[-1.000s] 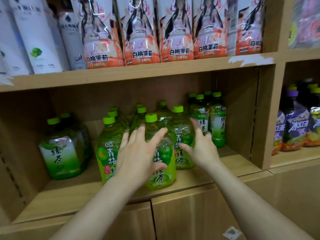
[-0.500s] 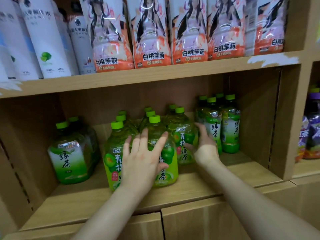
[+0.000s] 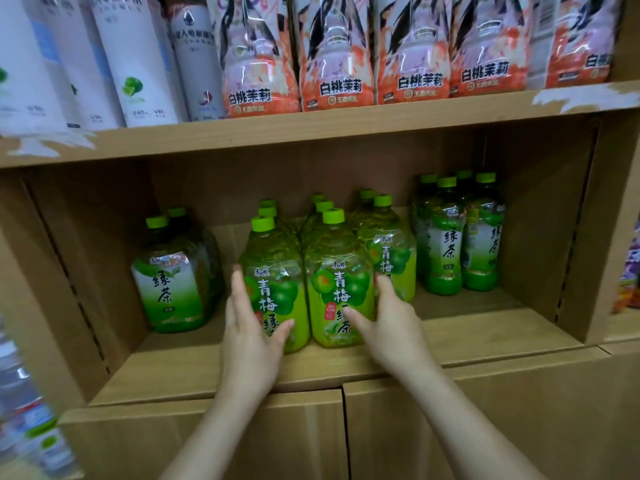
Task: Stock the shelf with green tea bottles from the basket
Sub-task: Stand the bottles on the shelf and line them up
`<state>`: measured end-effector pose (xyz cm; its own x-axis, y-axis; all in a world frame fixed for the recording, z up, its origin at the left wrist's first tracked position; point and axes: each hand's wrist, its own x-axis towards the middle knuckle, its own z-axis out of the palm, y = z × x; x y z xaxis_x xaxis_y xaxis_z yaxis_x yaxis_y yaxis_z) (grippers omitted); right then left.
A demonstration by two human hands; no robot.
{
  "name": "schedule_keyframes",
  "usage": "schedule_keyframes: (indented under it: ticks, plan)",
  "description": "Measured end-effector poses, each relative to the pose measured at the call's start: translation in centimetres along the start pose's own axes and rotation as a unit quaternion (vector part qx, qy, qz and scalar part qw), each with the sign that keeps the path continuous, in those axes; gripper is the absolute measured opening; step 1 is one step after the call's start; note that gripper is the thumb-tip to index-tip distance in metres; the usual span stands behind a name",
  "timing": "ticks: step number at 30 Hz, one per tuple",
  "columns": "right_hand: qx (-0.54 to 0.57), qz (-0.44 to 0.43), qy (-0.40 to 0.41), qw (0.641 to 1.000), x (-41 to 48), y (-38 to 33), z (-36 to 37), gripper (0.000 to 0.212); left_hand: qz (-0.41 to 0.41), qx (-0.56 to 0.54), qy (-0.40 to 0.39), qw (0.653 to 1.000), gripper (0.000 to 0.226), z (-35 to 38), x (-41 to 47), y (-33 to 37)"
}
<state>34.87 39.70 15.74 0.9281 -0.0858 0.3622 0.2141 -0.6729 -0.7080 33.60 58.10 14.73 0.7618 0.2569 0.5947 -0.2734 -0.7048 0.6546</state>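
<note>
Two large green tea bottles with green caps stand upright at the front of the middle shelf (image 3: 485, 336), touching each other: the left front bottle (image 3: 277, 268) and the right front bottle (image 3: 341, 271). Behind them more bottles of the same kind (image 3: 388, 247) stand in rows toward the back wall. The left hand (image 3: 251, 327) lies against the left side of the left front bottle. Its grip is spread, with the fingers straight along the bottle's side and the thumb laid across the low part of the label. The right hand (image 3: 393, 327) is at the right side of the right front bottle. Its grip is spread too, with the thumb on the front of the label and the fingers reaching between this bottle and the one behind it at the right. The pair sits between both hands. On the same shelf, apart at the left, stand two wide bottles with a white-green label (image 3: 169, 289), and at the right a group of slim green bottles (image 3: 446, 244). The shelf above (image 3: 311, 133) carries orange-pink bottles (image 3: 332, 57) and white ones (image 3: 135, 57). Below are cabinet doors (image 3: 433, 427).
</note>
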Motion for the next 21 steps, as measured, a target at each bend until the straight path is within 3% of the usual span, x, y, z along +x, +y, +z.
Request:
schedule_keyframes:
  ticks: [3, 7, 9, 13, 17, 21]
  plan:
    - [-0.040, 0.009, 0.029, 0.999, 0.1, -0.2, 0.5, 0.069, 0.005, 0.049, 0.006, 0.999, 0.109, 0.2, 0.0, 0.1]
    - [-0.055, 0.023, -0.039, 0.997, 0.4, -0.7, -0.4, 0.072, -0.024, 0.069, -0.017, 0.997, 0.109, -0.6, 0.1, 0.0]
    - [-0.037, 0.017, -0.061, 0.997, -0.7, -0.8, -1.4, 0.072, -0.020, 0.093, 0.013, 0.995, 0.103, -1.4, -0.2, 0.5]
    - [0.002, -0.025, -0.052, 0.998, -4.6, -0.3, -6.4, 0.049, 0.154, 0.029, 0.074, 0.985, 0.059, -2.4, -2.3, 3.8]
    - [-0.052, -0.027, -0.082, 0.995, -9.9, 0.8, -13.6, 0.026, 0.279, -0.091, -0.048, 0.955, 0.022, -0.6, -6.1, 9.1]
    - [-0.218, 0.020, -0.089, 0.972, -14.8, 2.9, -20.2, 0.025, 0.347, -0.154, -0.155, 0.912, 0.023, 2.9, -10.6, 14.5]
